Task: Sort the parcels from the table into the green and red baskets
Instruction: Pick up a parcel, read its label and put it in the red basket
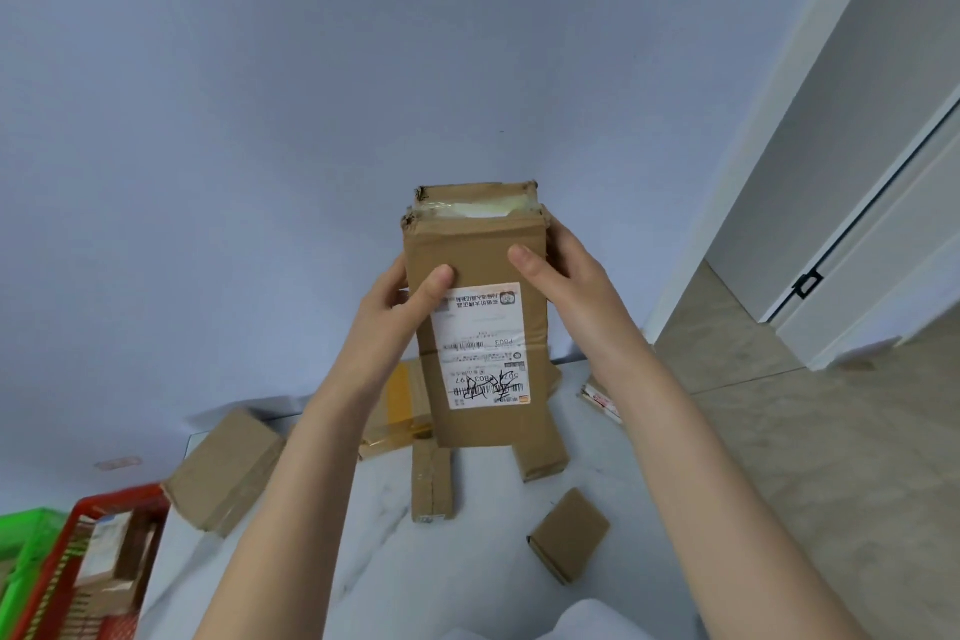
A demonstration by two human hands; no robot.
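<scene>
Two bare forearms rise from the bottom edge, their elbows cut off; between them sits a pale blurred shape, too soft to identify. At far left the green basket (31, 535) is cropped by the frame, its contents hidden; just beside it, the red basket (119, 496) holds several brown parcels seen through its mesh, their labels too blurred to read. A large box (223, 470) lies at the left edge of the white table (493, 587), one corner overhanging toward the red basket. The left hand (395, 312) grips the held parcel (478, 255) from the left, thumb flat on the front face, fingers hidden behind it; this tall brown carton is lifted upright above the table's far end, its torn, taped top open. Its white shipping label (480, 346) is upside down; barcodes and small print are illegible, while the digits 803 show under a black pen scrawl. The right hand (566, 286) clasps the parcel's right side, thumb on the front, fingers wrapped behind. Below, a yellow-taped parcel (400, 400), a narrow box (431, 481) and another box (540, 457) are partly hidden; a small box (569, 535) lies apart with bare table around it. A flat parcel (600, 398) sits at the right edge; beyond it, tiled floor (779, 431) runs to a white door (857, 224).
</scene>
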